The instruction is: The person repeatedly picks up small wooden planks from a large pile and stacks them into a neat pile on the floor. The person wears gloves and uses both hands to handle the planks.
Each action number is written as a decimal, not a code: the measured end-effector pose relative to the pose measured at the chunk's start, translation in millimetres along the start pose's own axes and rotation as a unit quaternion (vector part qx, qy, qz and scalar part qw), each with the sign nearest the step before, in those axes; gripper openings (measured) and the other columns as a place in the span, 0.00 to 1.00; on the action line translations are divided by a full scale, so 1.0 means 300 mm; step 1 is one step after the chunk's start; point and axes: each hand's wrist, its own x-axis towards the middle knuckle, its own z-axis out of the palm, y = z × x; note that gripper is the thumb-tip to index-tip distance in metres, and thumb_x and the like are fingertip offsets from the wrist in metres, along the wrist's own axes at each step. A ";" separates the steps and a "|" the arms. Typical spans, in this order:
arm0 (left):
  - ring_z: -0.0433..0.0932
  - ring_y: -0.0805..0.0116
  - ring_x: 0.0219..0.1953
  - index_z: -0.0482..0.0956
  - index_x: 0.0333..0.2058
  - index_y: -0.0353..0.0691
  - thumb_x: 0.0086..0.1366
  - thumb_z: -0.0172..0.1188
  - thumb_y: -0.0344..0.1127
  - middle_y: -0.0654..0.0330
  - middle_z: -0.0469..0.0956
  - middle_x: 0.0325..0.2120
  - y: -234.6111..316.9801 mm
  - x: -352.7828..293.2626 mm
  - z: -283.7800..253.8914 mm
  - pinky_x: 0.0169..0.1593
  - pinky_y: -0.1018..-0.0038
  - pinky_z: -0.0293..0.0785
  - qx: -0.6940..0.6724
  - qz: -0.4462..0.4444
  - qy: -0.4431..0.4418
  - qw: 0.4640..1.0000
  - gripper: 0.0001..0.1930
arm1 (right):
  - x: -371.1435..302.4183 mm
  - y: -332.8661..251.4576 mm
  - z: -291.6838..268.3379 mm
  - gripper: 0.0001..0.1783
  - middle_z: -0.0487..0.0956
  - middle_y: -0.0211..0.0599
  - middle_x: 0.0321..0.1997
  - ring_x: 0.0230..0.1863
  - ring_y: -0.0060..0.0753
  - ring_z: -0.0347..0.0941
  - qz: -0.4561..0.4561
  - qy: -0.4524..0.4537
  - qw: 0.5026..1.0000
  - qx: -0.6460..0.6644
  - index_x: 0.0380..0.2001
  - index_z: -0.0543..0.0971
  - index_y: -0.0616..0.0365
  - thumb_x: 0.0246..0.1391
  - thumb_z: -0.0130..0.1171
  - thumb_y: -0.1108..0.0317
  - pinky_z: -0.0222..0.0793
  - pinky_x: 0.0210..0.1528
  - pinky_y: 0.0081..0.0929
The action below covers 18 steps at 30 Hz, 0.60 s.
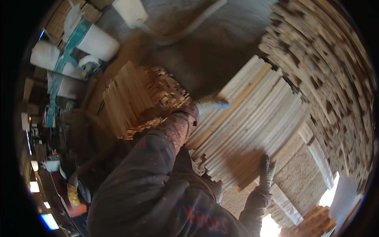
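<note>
A layer of long, pale wooden strips [252, 118] lies side by side in front of me, one strip [246, 93] more yellow than the others. My left hand [213, 106], in a light glove with bluish fingertips, reaches to the left edge of the layer, fingers stretched out. My right hand [267, 172], in a grey glove with dark fingertips, is at the right edge near the close end, its fingers extended along the wood. Neither hand visibly wraps round a strip. The undersides of the fingers are hidden.
To the left stands a stack of reddish-brown strips [130, 98]. A tall pile of rough boards [319, 79] rises on the right. Green-framed machinery with whitish bags [96, 41] stands far left. A pale hose [185, 35] crosses the far floor. Lumber pieces [318, 154] lie at the right.
</note>
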 end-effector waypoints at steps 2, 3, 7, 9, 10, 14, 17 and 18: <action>0.61 0.59 0.73 0.60 0.72 0.38 0.62 0.73 0.55 0.49 0.64 0.70 0.013 -0.038 -0.040 0.76 0.63 0.55 -0.006 0.041 -0.006 0.999 0.48 | 0.183 0.092 -0.134 0.21 0.80 0.32 0.44 0.45 0.26 0.75 0.046 -0.124 0.976 0.170 0.59 0.74 0.57 0.72 0.57 0.55 0.75 0.48 0.28; 0.62 0.59 0.72 0.58 0.73 0.39 0.60 0.74 0.54 0.49 0.66 0.69 0.022 -0.063 -0.046 0.75 0.63 0.55 -0.012 0.033 0.003 0.999 0.50 | 0.171 0.003 -0.041 0.25 0.79 0.33 0.49 0.49 0.29 0.74 0.056 -0.068 0.993 0.073 0.60 0.75 0.57 0.71 0.57 0.50 0.74 0.52 0.32; 0.63 0.56 0.71 0.55 0.74 0.39 0.56 0.78 0.51 0.47 0.70 0.67 0.132 -0.108 -0.057 0.74 0.62 0.57 -0.053 -0.018 -0.008 0.998 0.55 | 0.104 -0.323 0.276 0.39 0.74 0.37 0.67 0.62 0.36 0.71 0.113 -0.119 0.986 0.018 0.69 0.70 0.59 0.66 0.59 0.42 0.70 0.64 0.41; 0.66 0.54 0.69 0.56 0.73 0.37 0.53 0.80 0.48 0.47 0.73 0.64 0.034 0.011 -0.077 0.72 0.61 0.60 -0.031 0.018 -0.039 0.999 0.56 | 0.068 -0.345 0.321 0.36 0.76 0.38 0.65 0.60 0.37 0.73 0.124 -0.089 0.988 -0.013 0.67 0.72 0.60 0.65 0.61 0.47 0.72 0.63 0.41; 0.68 0.53 0.67 0.58 0.73 0.37 0.51 0.81 0.47 0.48 0.74 0.63 -0.027 0.020 -0.081 0.72 0.60 0.60 -0.035 0.053 -0.044 0.997 0.56 | 0.056 -0.344 0.331 0.34 0.76 0.39 0.64 0.60 0.37 0.74 0.137 -0.075 0.987 -0.035 0.66 0.73 0.61 0.65 0.62 0.49 0.73 0.62 0.40; 0.70 0.54 0.65 0.55 0.73 0.35 0.46 0.82 0.41 0.44 0.73 0.63 -0.002 -0.044 -0.148 0.70 0.61 0.64 -0.057 0.037 -0.035 0.997 0.59 | -0.002 -0.290 0.363 0.34 0.77 0.39 0.63 0.59 0.37 0.75 0.134 -0.017 0.988 -0.078 0.65 0.73 0.60 0.62 0.64 0.51 0.73 0.62 0.40; 0.74 0.55 0.61 0.47 0.75 0.35 0.47 0.82 0.36 0.42 0.75 0.60 -0.022 -0.126 -0.232 0.65 0.64 0.71 -0.083 0.039 -0.045 0.995 0.63 | -0.017 -0.265 0.446 0.34 0.78 0.40 0.62 0.59 0.37 0.76 0.139 -0.002 0.984 -0.112 0.65 0.73 0.60 0.60 0.66 0.53 0.73 0.61 0.39; 0.75 0.56 0.60 0.45 0.76 0.36 0.47 0.81 0.34 0.42 0.75 0.59 -0.052 -0.152 -0.265 0.62 0.65 0.74 -0.114 0.046 -0.050 0.991 0.64 | -0.012 -0.266 0.491 0.34 0.78 0.40 0.61 0.58 0.37 0.76 0.141 -0.009 0.982 -0.126 0.65 0.73 0.60 0.60 0.66 0.54 0.74 0.61 0.39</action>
